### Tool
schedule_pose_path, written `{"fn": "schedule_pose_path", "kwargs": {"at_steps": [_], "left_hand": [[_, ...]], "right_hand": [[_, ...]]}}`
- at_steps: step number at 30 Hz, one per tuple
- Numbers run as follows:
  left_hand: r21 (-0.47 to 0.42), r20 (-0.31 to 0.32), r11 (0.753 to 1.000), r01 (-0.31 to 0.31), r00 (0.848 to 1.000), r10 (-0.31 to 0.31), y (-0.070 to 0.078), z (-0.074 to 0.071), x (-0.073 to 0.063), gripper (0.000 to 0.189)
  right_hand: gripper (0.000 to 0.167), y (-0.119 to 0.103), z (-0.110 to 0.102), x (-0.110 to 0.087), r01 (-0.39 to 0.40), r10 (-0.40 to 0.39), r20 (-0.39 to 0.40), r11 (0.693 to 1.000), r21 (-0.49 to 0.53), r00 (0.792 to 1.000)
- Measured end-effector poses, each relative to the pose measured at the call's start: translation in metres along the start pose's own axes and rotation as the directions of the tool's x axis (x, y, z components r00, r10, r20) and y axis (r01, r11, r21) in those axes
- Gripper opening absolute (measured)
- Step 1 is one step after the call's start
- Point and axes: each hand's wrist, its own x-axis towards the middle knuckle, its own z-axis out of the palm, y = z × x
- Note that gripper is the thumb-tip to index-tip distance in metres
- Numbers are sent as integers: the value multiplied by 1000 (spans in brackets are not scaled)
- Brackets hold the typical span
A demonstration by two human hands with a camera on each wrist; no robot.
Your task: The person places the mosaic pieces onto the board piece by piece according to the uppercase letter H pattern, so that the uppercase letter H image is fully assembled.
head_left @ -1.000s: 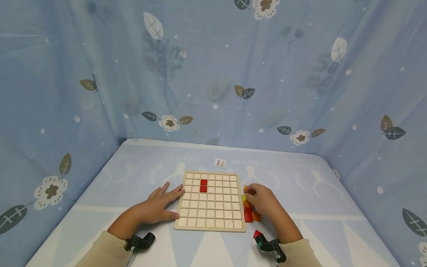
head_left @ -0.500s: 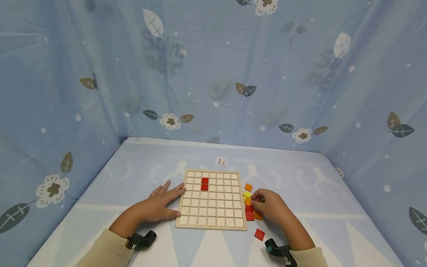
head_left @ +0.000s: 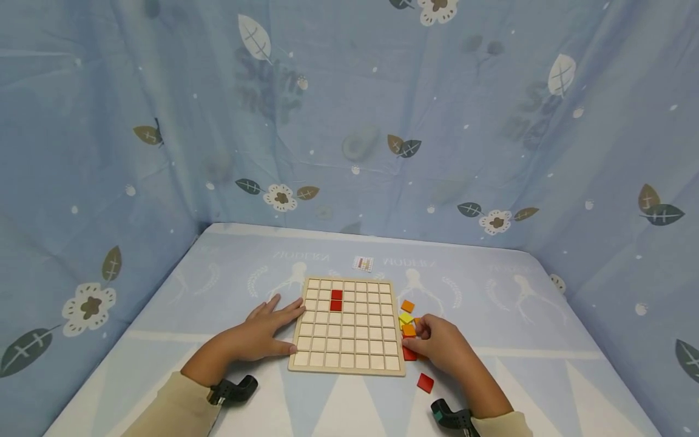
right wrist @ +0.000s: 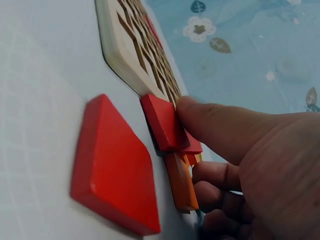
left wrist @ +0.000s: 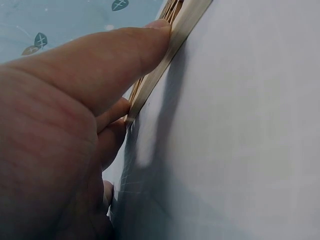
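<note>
My left hand (head_left: 261, 332) lies with spread fingers against the left side of a wooden grid board (head_left: 322, 368). Its thumb (left wrist: 145, 47) touches the board's edge in the left wrist view. Two red square tiles (head_left: 336, 300) sit in cells of one column near the board's far side. At the board's right, my right hand (head_left: 439, 345) reaches into a small pile of tiles. The right wrist view has its thumb at a red tile (right wrist: 164, 122), with bent fingers beside an orange tile (right wrist: 181, 182). Whether it pinches a tile is hidden.
A single red tile (head_left: 425, 382) lies nearer me than the pile. Orange (head_left: 408, 306) and yellow tiles (head_left: 406, 318) lie at its far end. A small printed card (head_left: 363, 263) rests behind the board. A patterned blue curtain (head_left: 349, 121) surrounds the table.
My right hand has shifted from the far tiles toward the nearer red ones, with its thumb now over a red tile. My left hand stays at the board.
</note>
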Motion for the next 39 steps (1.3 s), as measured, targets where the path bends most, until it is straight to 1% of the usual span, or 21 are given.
{"fn": "schedule_pose_path", "kwargs": {"at_steps": [6, 10, 13, 20, 27, 31, 33, 36, 39], "left_hand": [[0, -2, 1000, 11, 1000, -11, 0, 1, 1, 92], [5, -2, 1000, 15, 1000, -15, -2, 2, 2, 91], [-3, -1, 1000, 6, 1000, -6, -1, 1, 1, 91], [-10, -5, 1000, 10, 1000, -10, 0, 0, 0, 91], [-17, 2, 1000, 16, 1000, -16, 0, 1, -1, 91], [-17, 4, 1000, 24, 1000, -24, 1, 0, -1, 91], [-21, 2, 1000, 23, 1000, -23, 1, 0, -1, 91], [-18, 0, 1000, 21, 1000, -21, 0, 0, 0, 91], [-15, -1, 1000, 15, 1000, -15, -1, 1, 1, 91]], "right_hand": [[36, -2, 1, -2, -41, 41, -6, 999, -27, 999], [31, -1, 1, -2, -51, 51, -8, 999, -6, 999], [27, 0, -1, -3, -52, 52, -9, 998, 19, 999], [21, 2, -7, -2, -37, 37, 3, 997, 63, 999], [12, 12, -8, -1, -66, 66, 11, 991, 116, 998], [7, 13, -9, -1, -87, 90, -6, 981, 172, 996], [6, 13, -10, 0, -109, 115, -16, 971, 214, 993], [9, 14, -11, 0, -128, 141, -27, 953, 275, 990], [13, 15, -11, 0, -126, 147, -40, 938, 324, 988]]}}
